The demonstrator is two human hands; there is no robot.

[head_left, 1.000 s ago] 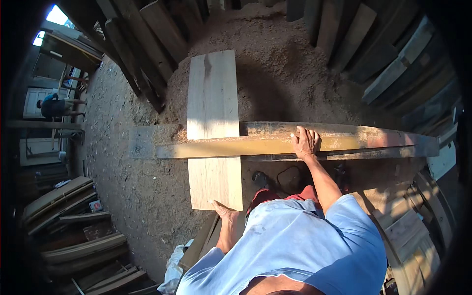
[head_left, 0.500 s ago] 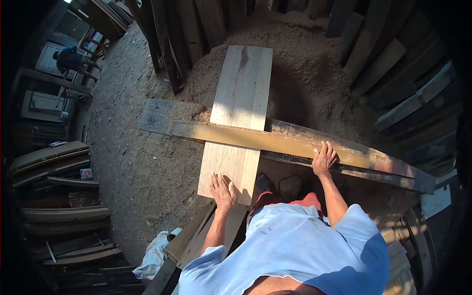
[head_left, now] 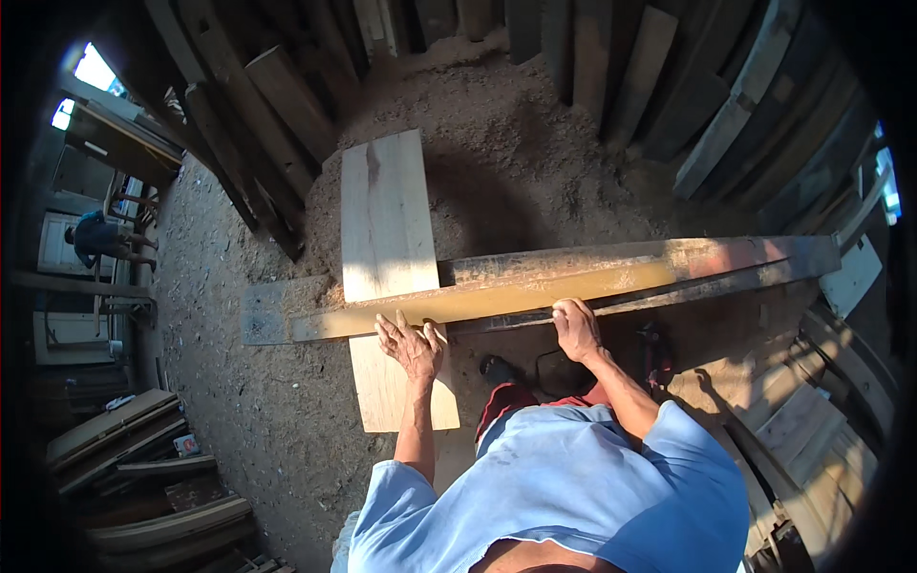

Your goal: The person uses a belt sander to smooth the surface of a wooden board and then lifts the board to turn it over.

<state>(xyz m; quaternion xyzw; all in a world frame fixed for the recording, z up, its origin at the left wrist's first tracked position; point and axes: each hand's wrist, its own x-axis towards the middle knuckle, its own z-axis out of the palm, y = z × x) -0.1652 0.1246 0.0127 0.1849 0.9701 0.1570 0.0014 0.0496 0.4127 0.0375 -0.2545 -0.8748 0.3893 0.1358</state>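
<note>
A long yellowish wooden beam [head_left: 516,293] lies crosswise over a wide pale board [head_left: 387,215], which sticks out beyond it on the far and near sides. My left hand [head_left: 411,351] is over the near part of the board, its fingers spread and their tips at the beam's near edge. Farther right, my right hand [head_left: 576,329] has its fingers curled on the beam's near edge. Underneath, dark worn timbers [head_left: 707,291] run out to the right. The undersides of both hands are hidden.
Sawdust [head_left: 468,115] covers the ground beyond the board. Upright planks [head_left: 640,72] lean along the far side. Stacked boards [head_left: 119,430] lie at the left, more timber [head_left: 802,420] at the right. Another person [head_left: 95,239] bends over at the far left.
My left hand has moved from the board's near end up to the beam's edge. My right hand has slid left, from the beam's top to its near edge. The view has turned right.
</note>
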